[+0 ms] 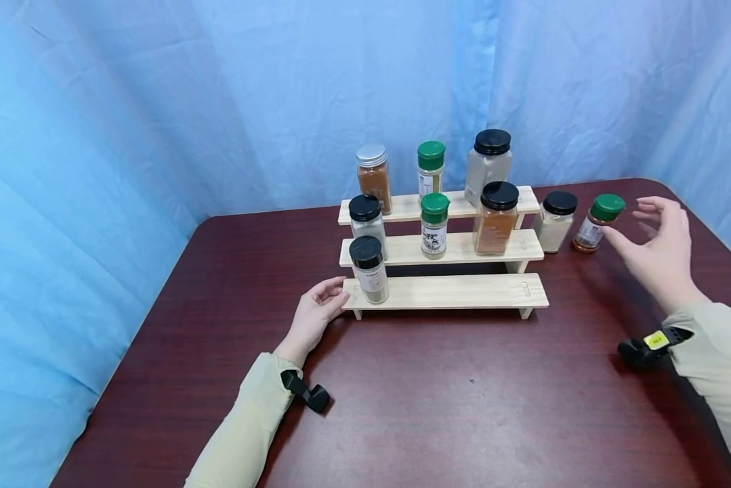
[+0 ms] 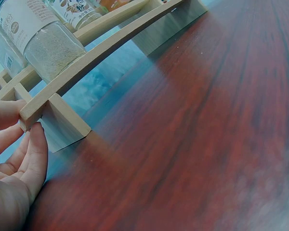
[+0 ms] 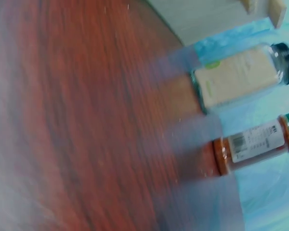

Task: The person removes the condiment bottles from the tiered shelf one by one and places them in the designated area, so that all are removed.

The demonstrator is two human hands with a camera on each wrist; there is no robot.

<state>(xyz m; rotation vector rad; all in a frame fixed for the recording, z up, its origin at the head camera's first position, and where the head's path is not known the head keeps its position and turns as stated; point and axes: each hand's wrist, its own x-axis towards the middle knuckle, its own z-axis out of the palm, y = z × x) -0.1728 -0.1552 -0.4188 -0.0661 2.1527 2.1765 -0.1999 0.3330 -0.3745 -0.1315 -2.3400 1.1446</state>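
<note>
My left hand (image 1: 320, 310) pinches the left end of the lowest board of a three-step wooden spice rack (image 1: 463, 291); its fingers (image 2: 36, 156) come up under the board's corner in the left wrist view. Just behind that grip stands a black-capped spice jar (image 1: 372, 276) with a white label. Over at the right, my right hand (image 1: 660, 247) is held with thumb and fingers apart, beside a green-capped spice jar (image 1: 589, 229) of reddish contents. The right wrist view shows this jar (image 3: 255, 144) upright on the table, with only a fingertip at the edge.
A black-capped jar (image 1: 553, 227) of pale powder stands between the rack and the green-capped jar. Several jars fill the middle and top steps, including an orange-brown one (image 1: 495, 227). Blue curtains (image 1: 280, 102) hang behind the dark red table (image 1: 438, 407).
</note>
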